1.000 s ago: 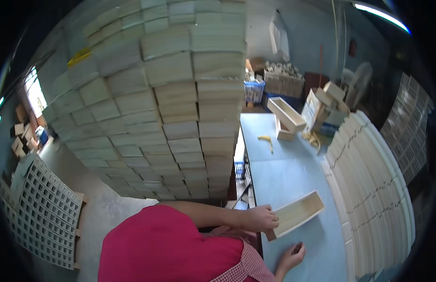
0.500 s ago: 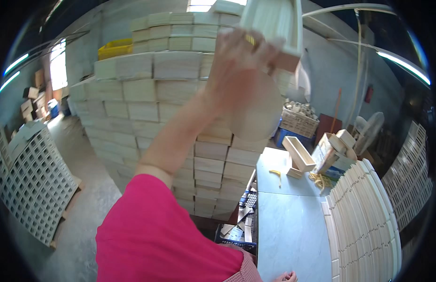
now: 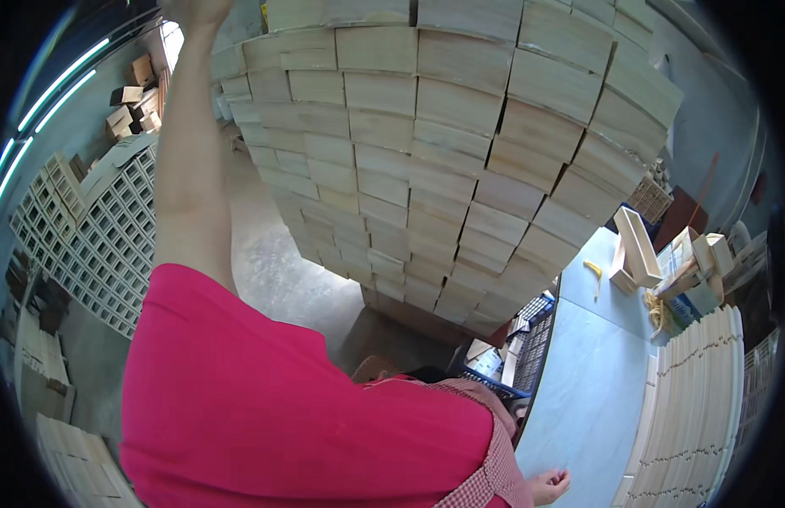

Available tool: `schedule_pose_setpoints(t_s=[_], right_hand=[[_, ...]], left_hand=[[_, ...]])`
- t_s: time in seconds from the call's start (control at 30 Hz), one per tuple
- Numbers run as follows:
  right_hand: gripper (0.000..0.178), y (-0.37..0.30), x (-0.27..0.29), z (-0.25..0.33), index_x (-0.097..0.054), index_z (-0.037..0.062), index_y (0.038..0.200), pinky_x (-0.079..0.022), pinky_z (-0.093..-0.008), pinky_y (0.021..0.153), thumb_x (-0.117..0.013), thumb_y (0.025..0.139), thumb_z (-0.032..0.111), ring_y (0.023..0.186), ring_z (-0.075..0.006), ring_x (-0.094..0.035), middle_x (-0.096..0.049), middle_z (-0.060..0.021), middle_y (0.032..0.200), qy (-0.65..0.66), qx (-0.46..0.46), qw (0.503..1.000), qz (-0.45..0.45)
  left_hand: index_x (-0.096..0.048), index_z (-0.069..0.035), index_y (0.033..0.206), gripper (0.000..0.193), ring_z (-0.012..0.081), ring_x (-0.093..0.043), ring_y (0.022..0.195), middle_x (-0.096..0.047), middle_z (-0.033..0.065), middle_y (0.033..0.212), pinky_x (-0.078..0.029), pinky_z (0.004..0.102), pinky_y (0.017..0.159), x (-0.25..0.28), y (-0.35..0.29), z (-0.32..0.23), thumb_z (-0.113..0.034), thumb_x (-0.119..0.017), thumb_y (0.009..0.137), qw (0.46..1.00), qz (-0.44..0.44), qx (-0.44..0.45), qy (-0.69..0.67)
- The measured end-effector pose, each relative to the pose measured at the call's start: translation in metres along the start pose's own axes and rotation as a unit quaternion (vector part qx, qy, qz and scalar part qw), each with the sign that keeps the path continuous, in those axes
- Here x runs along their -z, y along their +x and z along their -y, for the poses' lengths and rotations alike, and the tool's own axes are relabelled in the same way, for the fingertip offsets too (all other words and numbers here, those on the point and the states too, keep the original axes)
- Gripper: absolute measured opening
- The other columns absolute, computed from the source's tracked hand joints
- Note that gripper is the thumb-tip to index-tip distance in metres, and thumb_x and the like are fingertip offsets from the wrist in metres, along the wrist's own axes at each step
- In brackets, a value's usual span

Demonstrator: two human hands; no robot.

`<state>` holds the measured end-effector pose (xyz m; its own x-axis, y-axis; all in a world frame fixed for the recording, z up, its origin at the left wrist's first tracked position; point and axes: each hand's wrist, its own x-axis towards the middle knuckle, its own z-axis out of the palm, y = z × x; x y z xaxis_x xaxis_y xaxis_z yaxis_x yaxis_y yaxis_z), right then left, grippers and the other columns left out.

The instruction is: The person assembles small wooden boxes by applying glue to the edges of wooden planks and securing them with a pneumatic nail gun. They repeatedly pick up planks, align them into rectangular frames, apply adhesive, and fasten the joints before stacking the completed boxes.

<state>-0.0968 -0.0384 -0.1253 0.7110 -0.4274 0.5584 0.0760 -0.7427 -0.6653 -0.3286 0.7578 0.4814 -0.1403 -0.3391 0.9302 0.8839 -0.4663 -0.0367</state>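
Observation:
My left arm reaches up at the left, and my left hand (image 3: 198, 10) is cut off by the top edge, so its fingers and anything in them are hidden. It is close to the upper left end of a tall stack of pale wooden boxes (image 3: 382, 127). My right hand (image 3: 549, 487) lies low at the near edge of a light blue-grey worktable (image 3: 570, 381). Its fingers are curled in, with nothing seen in them.
On the table stand an open wooden box (image 3: 638, 245), a curved yellow-handled tool (image 3: 593, 273) and a row of thin wooden pieces (image 3: 697, 398). A dark crate (image 3: 528, 364) of scraps sits beside the table. White lattice panels (image 3: 105, 229) lean at the left.
The view has turned left and down. My left hand, earlier at a wooden box atop the stack, has moved to the upper left; that box is out of view. My right hand stays by the table.

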Motion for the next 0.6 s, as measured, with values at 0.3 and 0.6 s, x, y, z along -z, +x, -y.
schedule_pose_setpoints(t_s=[0.3, 0.6], right_hand=[[0.025, 0.008, -0.007, -0.013, -0.068, 0.0016, 0.117, -0.056, -0.0333, 0.069, -0.061, 0.095, 0.009, 0.085, -0.0240, -0.069, -0.068, -0.0131, 0.106, -0.002, -0.041, 0.999, 0.033], [0.026, 0.005, 0.018, 0.028, -0.063, -0.0071, 0.119, -0.055, -0.0382, 0.079, -0.057, 0.096, 0.004, 0.090, -0.0313, -0.065, -0.064, -0.0202, 0.108, 0.014, -0.042, 0.998, 0.052]], left_hand=[[-0.067, 0.000, 0.115, 0.046, 0.0351, -0.066, 0.095, -0.067, 0.0201, 0.104, -0.052, 0.0411, 0.086, -0.060, -0.089, 0.080, -0.018, -0.064, 0.072, 0.927, 0.292, -0.009, -0.236], [-0.059, -0.004, 0.116, 0.038, 0.0242, -0.058, 0.090, -0.060, 0.0079, 0.097, -0.049, 0.0393, 0.080, -0.034, -0.066, 0.015, -0.012, -0.060, 0.079, 0.820, 0.478, 0.089, -0.301]])
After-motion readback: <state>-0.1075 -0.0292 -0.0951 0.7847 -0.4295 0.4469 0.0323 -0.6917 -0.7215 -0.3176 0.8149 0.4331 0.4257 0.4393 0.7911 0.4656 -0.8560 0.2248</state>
